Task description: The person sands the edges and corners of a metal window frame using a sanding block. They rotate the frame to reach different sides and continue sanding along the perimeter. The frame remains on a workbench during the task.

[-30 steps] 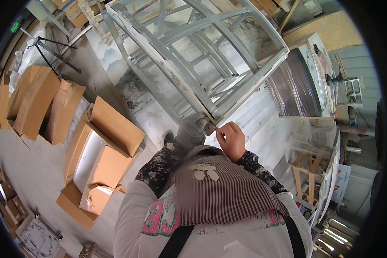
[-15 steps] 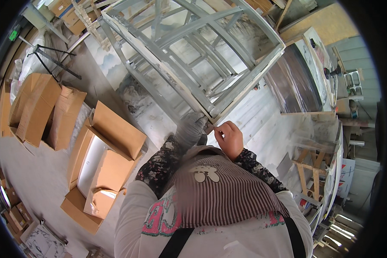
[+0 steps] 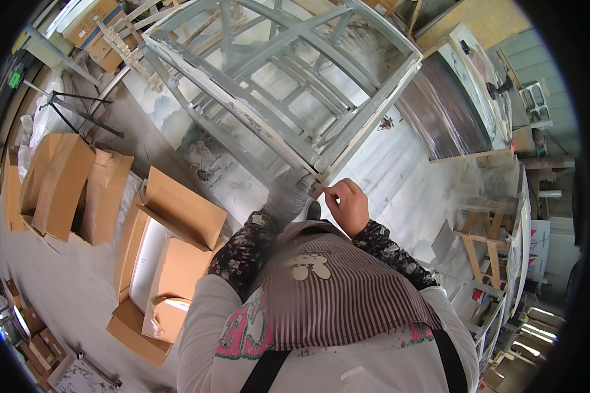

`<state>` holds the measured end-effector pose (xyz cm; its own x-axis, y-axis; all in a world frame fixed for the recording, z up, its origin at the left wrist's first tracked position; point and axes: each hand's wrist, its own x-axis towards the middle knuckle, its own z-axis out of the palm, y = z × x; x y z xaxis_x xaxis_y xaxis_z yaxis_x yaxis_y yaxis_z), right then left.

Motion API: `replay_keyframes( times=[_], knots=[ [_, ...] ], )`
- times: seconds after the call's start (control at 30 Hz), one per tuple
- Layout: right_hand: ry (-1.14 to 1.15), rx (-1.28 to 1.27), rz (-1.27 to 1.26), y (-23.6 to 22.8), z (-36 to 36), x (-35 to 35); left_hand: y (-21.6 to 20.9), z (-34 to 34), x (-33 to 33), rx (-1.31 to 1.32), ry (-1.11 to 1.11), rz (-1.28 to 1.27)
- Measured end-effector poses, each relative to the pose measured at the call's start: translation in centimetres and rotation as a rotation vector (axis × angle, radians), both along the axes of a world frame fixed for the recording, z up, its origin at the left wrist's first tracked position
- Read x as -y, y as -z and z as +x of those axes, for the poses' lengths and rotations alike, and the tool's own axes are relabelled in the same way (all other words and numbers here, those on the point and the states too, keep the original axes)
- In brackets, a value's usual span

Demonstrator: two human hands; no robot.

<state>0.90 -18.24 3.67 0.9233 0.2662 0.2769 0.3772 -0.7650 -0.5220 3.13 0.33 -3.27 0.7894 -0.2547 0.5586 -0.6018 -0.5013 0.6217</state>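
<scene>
Nearest: striped apron (image 3: 334,295) over a pale printed top, floral sleeves running up to both hands.

Right hand (image 3: 349,204) bare, at the near corner of the grey-painted wooden frame (image 3: 288,98). Fingers curled close, thumb and forefinger pinched narrow on something small and pale at the corner joint — too small to name.

Left hand (image 3: 288,191) in a grey work glove, just beside the right and against the same corner. Fingers bent over the lower rail; whether they grip it cannot be told.

The frame — a large open crate-like skeleton of slats and diagonal braces, grey paint worn and streaked pale along the edges. Its near corner sits right in front of the person; the rest runs away toward the upper part of the view.

Floor: pale concrete (image 3: 400,177), blotched with grey and white paint under and around the frame.

Person's left: open cardboard boxes (image 3: 170,249), flaps up, one holding a white panel; more flattened cartons (image 3: 59,183) beyond. A black tripod stand (image 3: 78,111) farther off.

Person's right: a dark sheet wrapped in film (image 3: 439,111) leaning, then raw wooden racks (image 3: 485,242) along the wall.
</scene>
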Motion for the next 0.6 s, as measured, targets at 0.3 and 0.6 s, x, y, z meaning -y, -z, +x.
replay_keyframes(
  times=[0.3,0.6],
  knots=[
    [-0.045,0.049,-0.024,1.7,0.2,0.1,2.6,0.6,-0.1,0.046,-0.014,0.083],
    [-0.064,0.055,-0.014,1.1,0.1,0.5,2.2,0.6,0.1,0.075,-0.054,0.117]
  ],
)
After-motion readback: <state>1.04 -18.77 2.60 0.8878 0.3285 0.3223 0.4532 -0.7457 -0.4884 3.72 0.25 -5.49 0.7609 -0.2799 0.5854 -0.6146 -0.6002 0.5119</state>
